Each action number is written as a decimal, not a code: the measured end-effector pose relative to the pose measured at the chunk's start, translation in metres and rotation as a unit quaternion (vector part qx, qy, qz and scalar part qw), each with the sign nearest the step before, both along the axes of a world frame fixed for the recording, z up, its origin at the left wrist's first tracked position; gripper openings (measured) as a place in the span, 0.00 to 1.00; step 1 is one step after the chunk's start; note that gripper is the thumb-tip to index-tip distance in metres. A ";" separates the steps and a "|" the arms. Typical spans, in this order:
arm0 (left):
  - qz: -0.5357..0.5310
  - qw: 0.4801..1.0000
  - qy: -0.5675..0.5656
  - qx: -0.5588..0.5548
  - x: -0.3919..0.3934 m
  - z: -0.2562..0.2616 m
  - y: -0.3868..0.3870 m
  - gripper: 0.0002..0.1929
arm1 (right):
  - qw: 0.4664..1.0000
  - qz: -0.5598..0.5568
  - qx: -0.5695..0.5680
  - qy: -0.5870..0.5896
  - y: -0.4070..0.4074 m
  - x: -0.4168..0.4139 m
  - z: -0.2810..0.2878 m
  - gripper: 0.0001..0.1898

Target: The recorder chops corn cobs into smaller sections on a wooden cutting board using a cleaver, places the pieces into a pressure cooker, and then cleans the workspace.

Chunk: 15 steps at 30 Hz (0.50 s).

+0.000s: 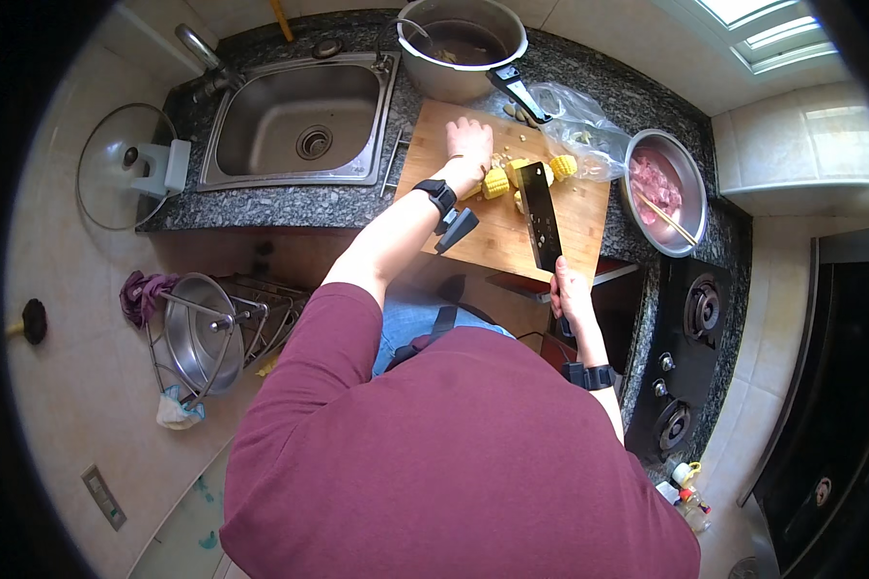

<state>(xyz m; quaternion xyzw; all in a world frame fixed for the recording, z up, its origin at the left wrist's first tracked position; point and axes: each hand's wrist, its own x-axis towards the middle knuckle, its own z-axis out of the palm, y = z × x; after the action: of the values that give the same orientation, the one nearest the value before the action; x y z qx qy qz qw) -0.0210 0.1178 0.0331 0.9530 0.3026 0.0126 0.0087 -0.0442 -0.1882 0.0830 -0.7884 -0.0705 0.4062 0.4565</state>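
Note:
My right hand (571, 291) grips the handle of a dark-bladed cleaver (542, 224) whose blade lies over the front right of a wooden cutting board (456, 235). Bits of food cling to the blade. Cut pieces of corn on the cob (495, 184) sit beside and partly behind the blade, with another corn piece (563, 167) to its right. Toward the back left of the board is my left hand (469, 141), its fingers curled downward; whether anything is under them cannot be seen. My left wrist partly covers a further corn piece. Loose kernels are scattered nearby.
Behind the board stands a large pot (445, 76) holding dark liquid, its black handle (519, 93) reaching over the board's edge. A clear plastic bag (583, 134) and a metal bowl (634, 210) of raw meat with chopsticks are at right. The sink (297, 123) is left, the gas stove (688, 369) right.

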 end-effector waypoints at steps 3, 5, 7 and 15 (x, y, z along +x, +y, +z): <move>0.013 0.997 -0.008 -0.073 -0.007 0.000 0.000 0.22 | 1.000 -0.004 -0.008 -0.007 0.001 -0.002 0.003 0.32; 0.010 0.994 -0.025 -0.110 -0.016 0.008 0.001 0.25 | 1.000 -0.008 -0.007 -0.004 -0.001 -0.001 0.002 0.32; 0.011 0.988 -0.043 -0.146 -0.029 0.011 0.003 0.27 | 1.000 -0.002 -0.006 -0.003 0.000 0.000 0.002 0.32; 0.080 0.857 -0.454 -0.231 -0.130 -0.015 0.006 0.27 | 0.999 0.042 0.014 -0.001 0.021 0.001 0.015 0.32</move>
<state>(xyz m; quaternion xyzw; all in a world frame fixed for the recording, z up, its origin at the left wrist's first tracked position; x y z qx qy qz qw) -0.1515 0.1235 0.0179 0.7844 0.3342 0.3743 0.3644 -0.0436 -0.1668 0.0982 -0.7788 -0.1096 0.4227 0.4502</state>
